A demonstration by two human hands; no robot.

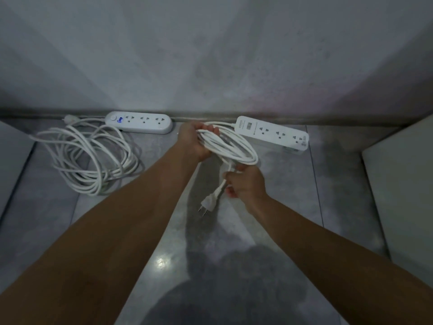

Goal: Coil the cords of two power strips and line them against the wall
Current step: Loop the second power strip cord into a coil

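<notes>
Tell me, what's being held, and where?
The left grip clutches the coiled cord by its bundled loops; the right grip pinches it just above the plug.

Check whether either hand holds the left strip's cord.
No, that cord lies loose on the floor; left hand and right hand grip the other cord.

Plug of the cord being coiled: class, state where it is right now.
In the head view the plug hangs at centre, just left of the right hand pinching its cord, below the coil gripped by the left hand.
</notes>
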